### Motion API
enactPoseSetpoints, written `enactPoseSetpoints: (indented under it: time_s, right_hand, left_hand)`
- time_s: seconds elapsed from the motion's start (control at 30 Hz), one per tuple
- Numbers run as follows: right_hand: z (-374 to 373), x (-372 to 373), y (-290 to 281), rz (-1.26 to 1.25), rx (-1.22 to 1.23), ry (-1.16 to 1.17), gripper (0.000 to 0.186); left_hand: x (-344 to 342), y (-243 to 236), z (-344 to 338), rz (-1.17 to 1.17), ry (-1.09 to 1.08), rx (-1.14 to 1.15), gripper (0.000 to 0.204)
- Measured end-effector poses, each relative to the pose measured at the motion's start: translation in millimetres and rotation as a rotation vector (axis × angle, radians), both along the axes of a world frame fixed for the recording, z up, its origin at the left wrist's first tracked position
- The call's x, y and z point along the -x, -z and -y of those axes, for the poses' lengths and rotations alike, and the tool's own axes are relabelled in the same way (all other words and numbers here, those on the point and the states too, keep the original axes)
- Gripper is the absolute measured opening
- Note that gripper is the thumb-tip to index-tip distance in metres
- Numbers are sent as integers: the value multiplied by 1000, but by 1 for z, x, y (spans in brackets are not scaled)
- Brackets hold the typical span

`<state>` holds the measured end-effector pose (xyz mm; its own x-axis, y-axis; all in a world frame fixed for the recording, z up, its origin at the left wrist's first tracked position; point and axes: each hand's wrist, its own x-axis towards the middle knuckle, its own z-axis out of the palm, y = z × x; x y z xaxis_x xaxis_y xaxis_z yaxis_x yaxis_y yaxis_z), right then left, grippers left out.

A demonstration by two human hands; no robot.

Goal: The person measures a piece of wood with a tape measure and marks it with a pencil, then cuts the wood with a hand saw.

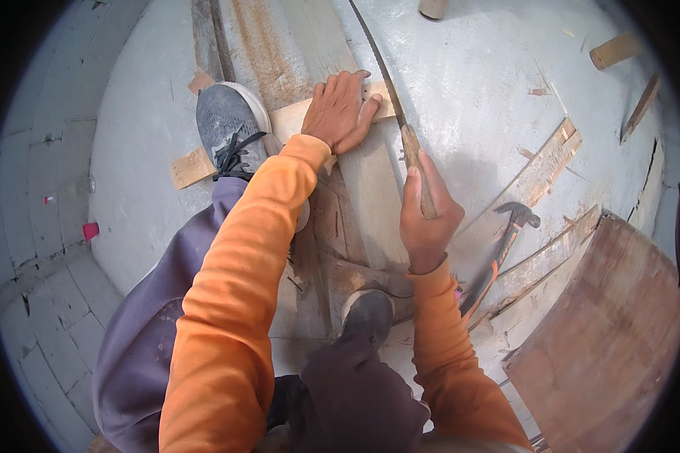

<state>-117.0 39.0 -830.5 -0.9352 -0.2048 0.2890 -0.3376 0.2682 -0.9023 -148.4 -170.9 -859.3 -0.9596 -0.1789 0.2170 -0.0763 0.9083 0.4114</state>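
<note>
My left hand [344, 111] bears down on a short pale wooden strip [289, 119], its fingers bent over the far edge and the thumb apart. The strip lies crosswise over a long grey plank [374, 196]. In my right hand [431, 219] is the wooden handle of a handsaw [385, 72], fingers wrapped round it. Its narrow toothed blade points away from me, beside the strip's right end. Whether the teeth touch the wood I cannot tell. My left shoe [230, 124] rests on the strip, left of my left hand.
A claw hammer [517, 215] leans over rough boards [540, 170] to the right. At the lower right lies a brown wooden sheet [604, 332]. Round wooden posts [616, 51] stand toward the far right. A block wall [41, 196] runs along the left.
</note>
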Motion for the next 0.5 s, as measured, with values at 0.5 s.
enactPoseSetpoints:
  time_s: [0.5]
  right_hand:
    - [-81, -84, -3, 98, -186, 11, 31]
  left_hand:
    - [34, 17, -29, -180, -661, 22, 26]
